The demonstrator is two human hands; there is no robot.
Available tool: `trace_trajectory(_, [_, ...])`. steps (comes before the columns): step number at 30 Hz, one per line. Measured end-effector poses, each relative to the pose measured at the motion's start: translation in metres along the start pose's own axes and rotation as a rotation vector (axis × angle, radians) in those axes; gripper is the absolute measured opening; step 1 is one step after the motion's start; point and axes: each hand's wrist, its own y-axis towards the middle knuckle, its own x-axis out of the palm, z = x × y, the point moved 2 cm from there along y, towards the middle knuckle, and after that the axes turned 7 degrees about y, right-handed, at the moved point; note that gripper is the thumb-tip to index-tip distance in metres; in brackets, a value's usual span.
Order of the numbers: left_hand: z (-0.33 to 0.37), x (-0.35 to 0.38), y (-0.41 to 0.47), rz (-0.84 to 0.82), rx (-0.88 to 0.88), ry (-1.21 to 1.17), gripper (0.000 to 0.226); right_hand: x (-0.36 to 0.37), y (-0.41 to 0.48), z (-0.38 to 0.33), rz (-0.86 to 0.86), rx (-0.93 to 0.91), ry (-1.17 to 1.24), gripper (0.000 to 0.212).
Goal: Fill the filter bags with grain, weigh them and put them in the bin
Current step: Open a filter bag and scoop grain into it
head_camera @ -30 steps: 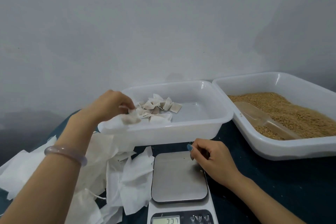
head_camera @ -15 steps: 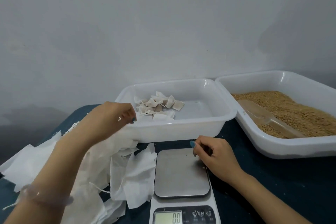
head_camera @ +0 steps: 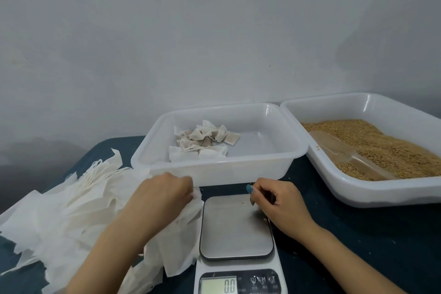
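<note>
Much of the worktop's (head_camera: pixel 358 234) far edge is taken — bin (head_camera: pixel 214 172) of filled bags (head_camera: pixel 202 141), tray (head_camera: pixel 381 196) of grain (head_camera: pixel 381 145). My left hand (head_camera: pixel 164 193) pinches a filter bag (head_camera: pixel 191 212) beside the scale (head_camera: pixel 236 227); my right hand (head_camera: pixel 279 203) curls over it, hold unclear.

Two hands (head_camera: pixel 167 190), two white bins (head_camera: pixel 226 174), one scale (head_camera: pixel 236 229), one scoop (head_camera: pixel 343 153), one heap of empty bags (head_camera: pixel 71 210).

Scale (head_camera: pixel 236 241) display (head_camera: pixel 219 286) reads 0.0; button labels illegible.
</note>
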Motion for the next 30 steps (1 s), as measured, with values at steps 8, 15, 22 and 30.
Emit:
trace_trajectory(8, [0.040,-0.021,0.020,0.408,-0.082,-0.814,0.018,0.001,0.004,-0.014,0.016,-0.001,0.228,0.020])
trace_trajectory(15, [0.063,0.007,0.031,0.374,-0.148,-1.207,0.016,0.000,0.007,-0.026,0.016,0.122,0.539,0.013])
trace_trajectory(22, [0.068,0.013,0.021,0.501,-0.120,-1.162,0.032,0.005,0.005,-0.027,0.004,0.254,0.661,0.028])
trace_trajectory(30, [0.085,0.013,0.014,0.600,-0.002,-0.800,0.032,0.002,0.006,-0.020,-0.003,0.315,0.588,0.006])
